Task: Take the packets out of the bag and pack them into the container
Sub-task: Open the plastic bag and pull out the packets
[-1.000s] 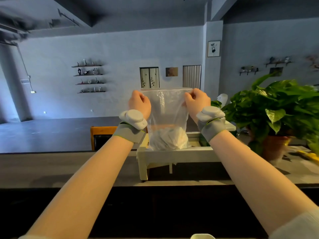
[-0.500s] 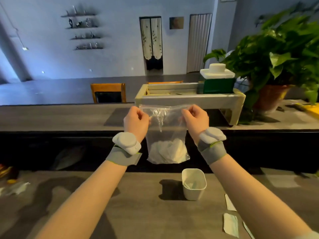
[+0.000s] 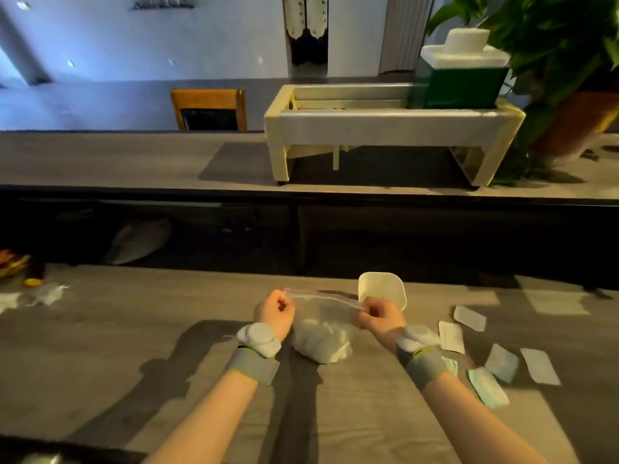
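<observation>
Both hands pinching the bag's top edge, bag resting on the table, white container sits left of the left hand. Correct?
Not quite. In the head view the white container sits behind the right hand, not left of the left hand. The rest holds: both hands pinch the bag's top edge, bag resting on the table.

One bag [image 3: 322,333], one container [image 3: 382,289], six loose packets [image 3: 451,336] on the table (edges blurred)
</observation>
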The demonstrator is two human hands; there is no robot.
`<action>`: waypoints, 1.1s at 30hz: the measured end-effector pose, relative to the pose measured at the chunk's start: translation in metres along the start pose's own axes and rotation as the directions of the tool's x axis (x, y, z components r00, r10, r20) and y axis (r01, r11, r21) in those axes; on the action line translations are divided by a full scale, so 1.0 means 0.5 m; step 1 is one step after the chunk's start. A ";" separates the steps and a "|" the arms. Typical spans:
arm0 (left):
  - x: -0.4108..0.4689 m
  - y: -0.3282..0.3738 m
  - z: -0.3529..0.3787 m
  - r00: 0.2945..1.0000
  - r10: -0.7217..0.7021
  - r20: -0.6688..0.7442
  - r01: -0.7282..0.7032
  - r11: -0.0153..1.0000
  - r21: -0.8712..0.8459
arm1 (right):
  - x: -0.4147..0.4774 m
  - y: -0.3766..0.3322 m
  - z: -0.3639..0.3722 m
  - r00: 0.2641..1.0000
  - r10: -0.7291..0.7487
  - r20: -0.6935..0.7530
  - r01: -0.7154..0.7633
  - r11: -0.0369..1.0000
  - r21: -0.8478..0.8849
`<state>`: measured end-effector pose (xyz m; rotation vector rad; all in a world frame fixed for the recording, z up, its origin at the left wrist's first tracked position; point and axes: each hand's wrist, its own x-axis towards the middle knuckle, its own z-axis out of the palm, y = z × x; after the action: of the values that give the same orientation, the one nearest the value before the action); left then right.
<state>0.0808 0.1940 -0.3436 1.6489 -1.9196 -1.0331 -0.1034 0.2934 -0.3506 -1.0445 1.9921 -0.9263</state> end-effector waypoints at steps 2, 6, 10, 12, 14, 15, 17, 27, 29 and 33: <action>-0.005 -0.013 0.009 1.000 -0.017 0.018 0.017 1.000 0.007 | -0.003 0.012 -0.003 1.000 0.010 -0.007 -0.010 1.000 -0.024; 0.005 -0.023 0.018 0.999 -0.032 0.033 0.032 0.999 0.008 | 0.015 0.011 -0.007 1.000 0.001 0.008 0.000 0.999 -0.050; 0.015 -0.020 0.014 1.000 -0.010 0.010 0.009 1.000 0.026 | 0.040 -0.039 -0.012 0.998 -0.061 -0.019 0.062 0.996 0.062; 0.015 -0.015 0.009 1.000 0.008 -0.013 -0.008 1.000 0.014 | 0.059 -0.072 -0.014 0.994 -0.107 0.022 0.107 0.994 -0.031; 0.007 -0.008 0.006 0.996 0.002 -0.085 -0.005 1.000 -0.029 | 0.074 -0.100 -0.013 0.986 -0.113 0.125 0.135 0.974 -0.183; 0.000 -0.005 0.005 0.988 -0.014 -0.152 0.006 0.998 -0.055 | 0.082 -0.107 -0.007 0.978 -0.108 0.178 0.153 0.954 -0.259; -0.014 0.004 0.009 0.971 -0.040 -0.236 0.017 0.995 -0.096 | 0.089 -0.114 0.004 0.964 -0.130 0.234 0.210 0.908 -0.362; -0.022 0.062 0.081 0.975 -0.109 0.193 0.176 0.910 -0.376 | 0.051 -0.093 0.003 0.948 -0.192 0.252 0.247 0.946 -0.210; -0.023 0.071 0.081 0.975 -0.083 0.204 0.155 0.917 -0.368 | 0.043 -0.084 0.001 0.951 -0.171 0.259 0.214 0.965 -0.151; -0.026 0.074 0.080 0.967 -0.054 0.247 0.145 0.920 -0.365 | 0.032 -0.071 0.003 0.965 -0.051 0.256 0.054 0.999 -0.005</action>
<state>0.0305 0.2181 -0.3394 1.4638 -1.6402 -1.5904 -0.0960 0.2642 -0.3258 -1.1663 1.7656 -0.7645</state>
